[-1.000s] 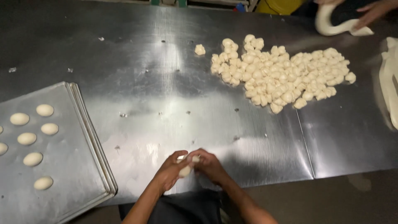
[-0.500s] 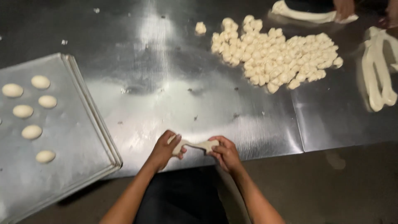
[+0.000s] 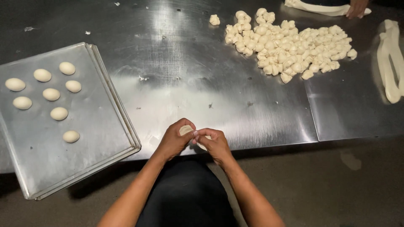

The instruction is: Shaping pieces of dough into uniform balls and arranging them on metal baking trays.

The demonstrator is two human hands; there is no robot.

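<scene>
1. On the left the baking tray holds seven smooth dough ovals, the same count as half a second ago.
2. The left hand has come in against the right; its fingers curl shut on the dough piece at the near edge of the bench.
3. That piece, stretched into a strip between the hands a moment ago, is now bunched up.
4. The right hand pinches the same piece, fingers together.
5. Further right, the heap of cut dough lumps lies unchanged; another person's hand presses a dough rope.
</scene>
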